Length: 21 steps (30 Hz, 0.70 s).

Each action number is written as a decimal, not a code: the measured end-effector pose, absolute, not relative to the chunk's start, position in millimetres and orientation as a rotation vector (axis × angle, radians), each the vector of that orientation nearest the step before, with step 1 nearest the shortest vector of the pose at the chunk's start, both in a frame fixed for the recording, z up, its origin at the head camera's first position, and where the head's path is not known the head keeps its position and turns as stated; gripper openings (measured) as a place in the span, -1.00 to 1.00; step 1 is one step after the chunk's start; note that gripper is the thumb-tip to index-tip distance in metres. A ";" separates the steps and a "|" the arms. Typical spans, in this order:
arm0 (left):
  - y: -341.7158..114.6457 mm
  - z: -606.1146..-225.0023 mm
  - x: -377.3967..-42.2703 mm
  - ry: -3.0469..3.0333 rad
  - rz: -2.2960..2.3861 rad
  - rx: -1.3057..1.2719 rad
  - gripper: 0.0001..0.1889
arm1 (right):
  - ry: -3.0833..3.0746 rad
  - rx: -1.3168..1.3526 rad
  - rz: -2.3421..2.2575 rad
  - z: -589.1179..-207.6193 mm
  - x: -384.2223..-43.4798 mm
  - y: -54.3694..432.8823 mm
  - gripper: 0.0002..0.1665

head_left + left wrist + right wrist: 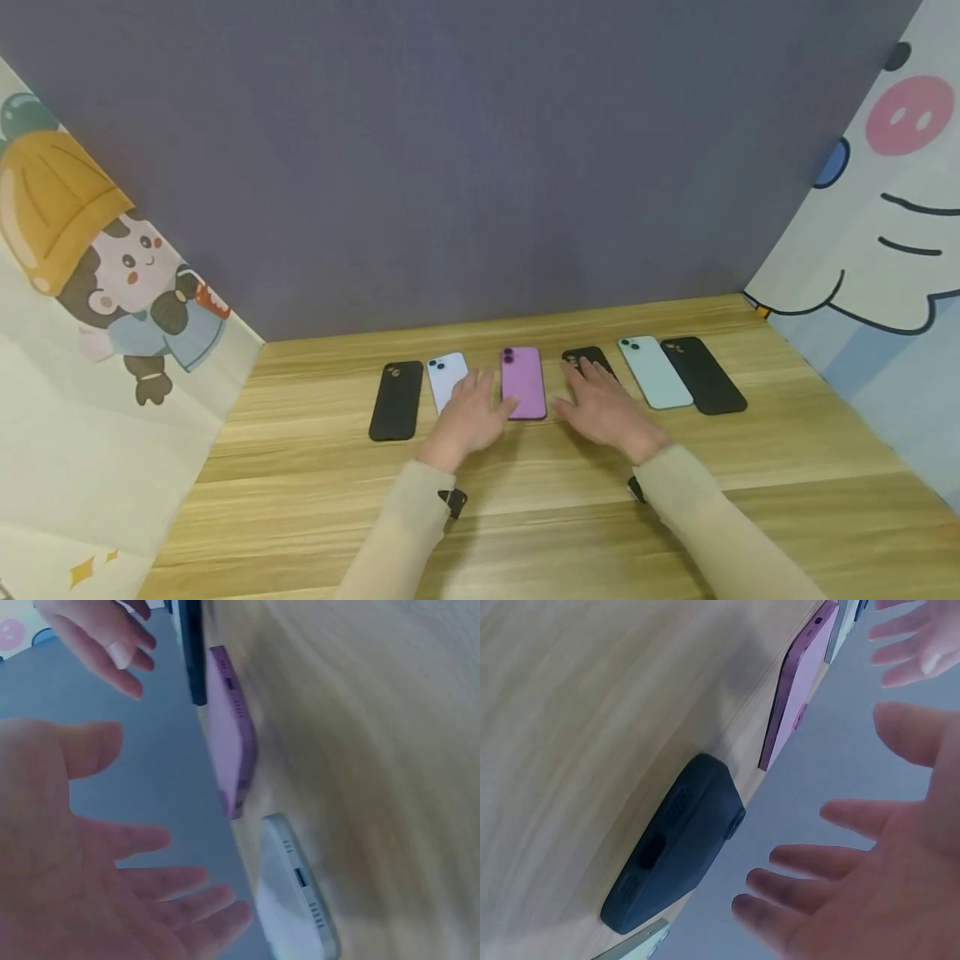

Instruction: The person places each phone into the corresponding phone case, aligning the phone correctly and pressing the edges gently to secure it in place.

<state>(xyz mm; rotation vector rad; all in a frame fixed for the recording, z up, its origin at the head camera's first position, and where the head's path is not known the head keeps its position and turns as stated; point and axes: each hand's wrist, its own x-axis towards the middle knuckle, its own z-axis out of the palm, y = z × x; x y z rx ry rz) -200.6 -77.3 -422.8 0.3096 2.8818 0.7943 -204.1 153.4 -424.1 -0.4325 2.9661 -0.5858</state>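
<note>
My left hand (472, 414) hovers with fingers spread between a pale lavender phone (444, 377) and a pink-purple phone (522, 379). In the left wrist view its palm (67, 877) faces the phones with nothing in it. My right hand (602, 408) hangs over a black phone case (588, 353), partly covering it in the head view. Seen from the right wrist, that black case (679, 844) lies flat with its port cutout showing, and the fingers stand apart from it. The purple phone lies between the two hands.
Left of the lavender phone lies another black phone case (396, 402). On the right, a mint-green phone (655, 372) sits beside a third black case (703, 375). All lie in a row on the wooden table (525, 517), before a grey back panel (480, 167) and cartoon-printed side walls.
</note>
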 end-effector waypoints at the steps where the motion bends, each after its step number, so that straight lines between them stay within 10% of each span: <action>1: -76.6 -424.7 -202.7 2.880 0.803 0.306 -0.22 | 2.961 -0.436 -0.599 -423.6 -204.4 152.5 -0.12; 21: -59.8 -432.0 -219.6 2.903 0.942 0.322 -0.39 | 2.811 -0.504 -0.828 -427.7 -217.9 130.9 -0.20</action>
